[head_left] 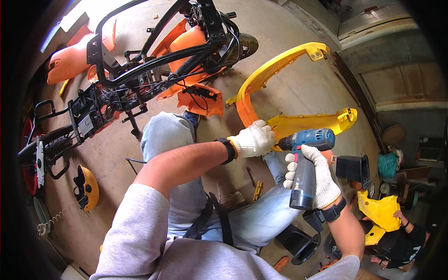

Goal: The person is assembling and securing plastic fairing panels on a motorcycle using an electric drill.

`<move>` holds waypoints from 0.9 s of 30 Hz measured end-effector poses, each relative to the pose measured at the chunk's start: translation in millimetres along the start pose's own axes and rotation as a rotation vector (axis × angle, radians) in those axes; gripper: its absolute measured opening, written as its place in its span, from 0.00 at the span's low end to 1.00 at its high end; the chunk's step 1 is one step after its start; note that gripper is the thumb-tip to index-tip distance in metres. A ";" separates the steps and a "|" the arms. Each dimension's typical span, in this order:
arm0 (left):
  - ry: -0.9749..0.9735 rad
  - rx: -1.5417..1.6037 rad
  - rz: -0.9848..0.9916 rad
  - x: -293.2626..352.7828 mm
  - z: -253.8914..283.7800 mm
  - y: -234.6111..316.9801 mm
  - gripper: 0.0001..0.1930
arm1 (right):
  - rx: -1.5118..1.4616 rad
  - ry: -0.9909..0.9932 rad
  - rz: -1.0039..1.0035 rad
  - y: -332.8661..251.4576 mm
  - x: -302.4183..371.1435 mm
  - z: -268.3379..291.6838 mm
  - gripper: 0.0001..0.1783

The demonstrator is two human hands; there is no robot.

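My right hand (323, 175), in a white knit glove, is wrapped round the grip of a blue and dark grey cordless drill (303, 182). The drill's chuck points left toward a curved yellow and orange plastic panel (280, 63). This U-shaped panel opens to the right, with two long arms. My left hand (253, 140), gloved too, closes its fingers at the near edge of the panel, just left of the chuck. The drill tip is close to or against the panel; I cannot tell which. Any screw there is hidden.
A stripped black scooter frame (140, 72) with orange panels stands at the left. A yellow helmet (88, 188) lies on the floor. Between my legs lie a yellow-handled tool (257, 191) and a thin dark tool. At lower right, another person holds a yellow panel (380, 212).
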State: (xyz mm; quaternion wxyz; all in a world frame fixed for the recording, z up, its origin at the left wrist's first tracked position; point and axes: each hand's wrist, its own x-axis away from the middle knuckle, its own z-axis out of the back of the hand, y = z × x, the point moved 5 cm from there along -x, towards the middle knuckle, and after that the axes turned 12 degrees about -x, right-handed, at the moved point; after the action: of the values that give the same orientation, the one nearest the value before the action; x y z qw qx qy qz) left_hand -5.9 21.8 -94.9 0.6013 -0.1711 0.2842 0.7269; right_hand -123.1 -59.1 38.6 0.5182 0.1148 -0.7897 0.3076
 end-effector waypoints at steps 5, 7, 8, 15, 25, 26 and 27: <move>0.011 -0.003 0.025 1.6 -7.0 -1.5 0.10 | -0.002 0.012 0.004 -0.8 -1.9 1.2 0.22; 0.000 0.017 0.040 0.1 -7.8 -1.8 0.10 | -0.007 0.013 0.008 -0.6 -2.9 2.2 0.22; 0.001 0.016 0.033 -0.8 -7.9 -1.4 0.10 | 0.000 0.021 0.023 -1.2 -3.2 3.2 0.22; -0.038 -0.003 0.026 -3.9 -9.1 -0.8 0.10 | -0.063 0.007 0.015 0.1 1.4 7.1 0.22; -0.052 0.008 0.104 -6.0 -13.8 -2.5 0.09 | -0.059 0.001 -0.007 3.2 0.7 6.4 0.21; -0.045 -0.004 0.062 -6.7 -12.0 -0.9 0.09 | -0.060 -0.002 -0.009 2.4 0.5 6.1 0.21; -0.035 -0.012 0.019 -8.2 -9.5 1.6 0.09 | -0.051 0.004 0.001 1.3 1.7 6.1 0.21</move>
State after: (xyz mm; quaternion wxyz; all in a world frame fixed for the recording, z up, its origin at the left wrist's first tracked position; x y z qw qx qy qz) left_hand -6.6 9.3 -97.1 0.5982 -0.1596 0.2708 0.7371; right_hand -129.0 -61.5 37.9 0.5226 0.1005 -0.7962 0.2877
